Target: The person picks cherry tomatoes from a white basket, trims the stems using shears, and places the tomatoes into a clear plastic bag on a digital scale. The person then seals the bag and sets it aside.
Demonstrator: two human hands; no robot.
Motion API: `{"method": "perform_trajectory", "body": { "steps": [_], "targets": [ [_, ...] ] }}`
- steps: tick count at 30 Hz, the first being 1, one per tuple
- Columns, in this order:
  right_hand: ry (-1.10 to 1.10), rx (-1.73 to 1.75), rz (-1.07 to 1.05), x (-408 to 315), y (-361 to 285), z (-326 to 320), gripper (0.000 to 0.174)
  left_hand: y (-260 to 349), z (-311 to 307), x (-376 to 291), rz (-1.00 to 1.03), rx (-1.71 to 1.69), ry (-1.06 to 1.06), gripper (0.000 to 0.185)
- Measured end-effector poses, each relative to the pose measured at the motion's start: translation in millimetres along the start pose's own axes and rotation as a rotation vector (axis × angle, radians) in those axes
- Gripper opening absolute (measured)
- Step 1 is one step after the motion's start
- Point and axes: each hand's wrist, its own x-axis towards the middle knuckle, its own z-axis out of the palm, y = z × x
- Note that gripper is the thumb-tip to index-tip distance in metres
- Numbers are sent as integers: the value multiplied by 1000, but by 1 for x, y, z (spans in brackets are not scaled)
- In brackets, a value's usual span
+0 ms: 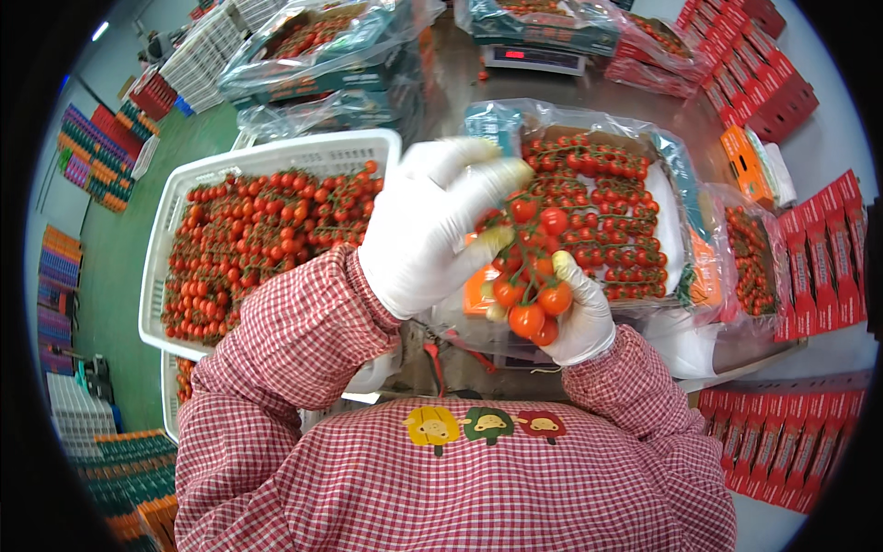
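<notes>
My right hand (583,310), in a white glove with yellowed fingertips, holds a bunch of cherry tomatoes on the vine (528,290) in front of my chest. Over the bunch's upper left side is my left hand (441,214), gloved the same way, fingers and thumb apart; its fingertips are blurred, and whether they touch the vine is unclear. Beyond my right hand, a plastic-lined carton (666,148) holds tomato bunches in rows on white paper. Left of my left hand stands a white plastic crate (155,276) heaped with tomatoes on the vine.
Red-handled scissors (433,359) lie near the table's front edge. Behind are a scale with a red display (534,61) under a carton, and a plastic-wrapped carton of tomatoes (310,79). Another tomato carton (752,262) is at right, beside stacked red cartons (824,259).
</notes>
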Motion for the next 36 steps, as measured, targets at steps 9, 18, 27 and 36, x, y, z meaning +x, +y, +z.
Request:
{"method": "perform_trajectory", "body": {
  "steps": [9,18,27,36],
  "targets": [
    [162,-1155,-412,-1,-115,-43,59,-14,127,59,-661,-548,-508,80],
    [49,-2817,-54,56,-194,-100,78,-58,177,96,-312,468,-796,82],
    [-6,-2575,-40,113,-165,-101,72,-56,133,68,-176,240,-250,66],
    [107,-2979,-80,113,-155,-86,66,-84,-47,-157,-1091,119,-752,36]
  ]
}}
